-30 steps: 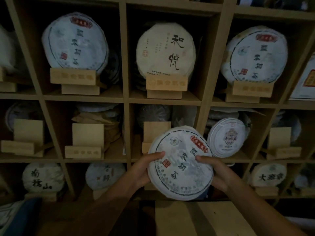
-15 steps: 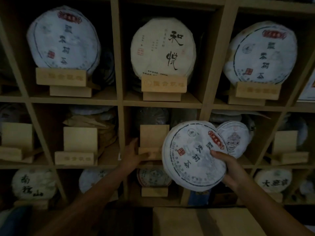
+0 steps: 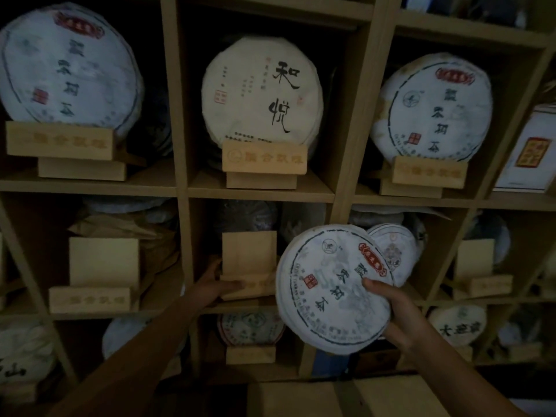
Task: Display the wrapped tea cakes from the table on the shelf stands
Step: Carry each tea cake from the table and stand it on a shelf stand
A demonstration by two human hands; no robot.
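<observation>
The wooden shelf (image 3: pixel 258 192) is split into square compartments. In the top row, three wooden stands each carry an upright wrapped tea cake: left cake (image 3: pixel 67 69), middle cake (image 3: pixel 261 91), right cake (image 3: pixel 431 108). In the row below, the left stand (image 3: pixel 99 273), middle stand (image 3: pixel 248 263) and far-right stand (image 3: pixel 478 270) carry nothing. More cakes stand in the bottom row, dim.

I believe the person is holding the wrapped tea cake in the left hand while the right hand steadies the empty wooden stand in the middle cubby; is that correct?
Not quite: the hands are swapped. In the head view the right hand holds the wrapped tea cake, while the left hand steadies the empty wooden stand in the middle cubby.
</observation>
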